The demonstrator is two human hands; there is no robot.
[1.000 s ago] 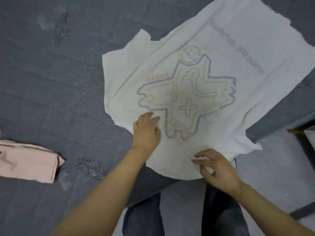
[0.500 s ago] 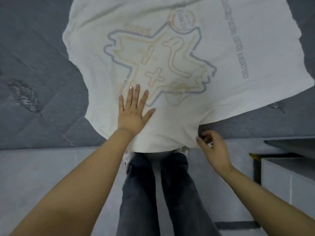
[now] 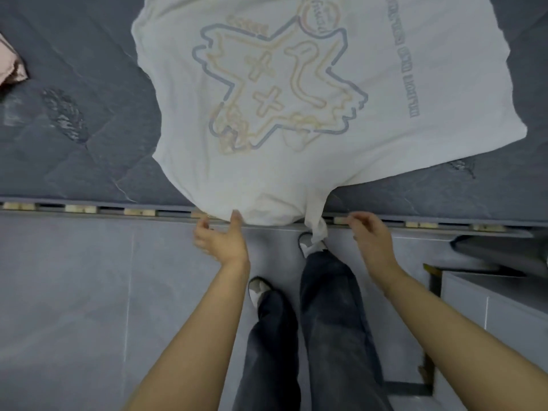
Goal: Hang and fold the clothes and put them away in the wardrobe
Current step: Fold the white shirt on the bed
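Note:
A white T-shirt (image 3: 370, 93) with a faint blue and yellow print lies spread on the dark grey bed (image 3: 74, 149). Its near end hangs over the bed's edge, one corner dangling lower. My left hand (image 3: 221, 240) hovers just below that hanging edge, fingers relaxed and spread, its fingertips at the hem. My right hand (image 3: 369, 232) is to the right of the dangling corner, fingers loose and blurred, holding nothing.
A folded pink garment (image 3: 12, 65) lies at the bed's far left. The bed's edge (image 3: 89, 207) runs across the middle of the view. A grey tiled floor (image 3: 74, 307), my legs and shoes lie below. A light grey cabinet (image 3: 498, 307) stands at the right.
My left hand has lifted off the shirt's print and dropped to the hanging hem. My right hand has let go of the shirt's corner. I have stepped back from the bed.

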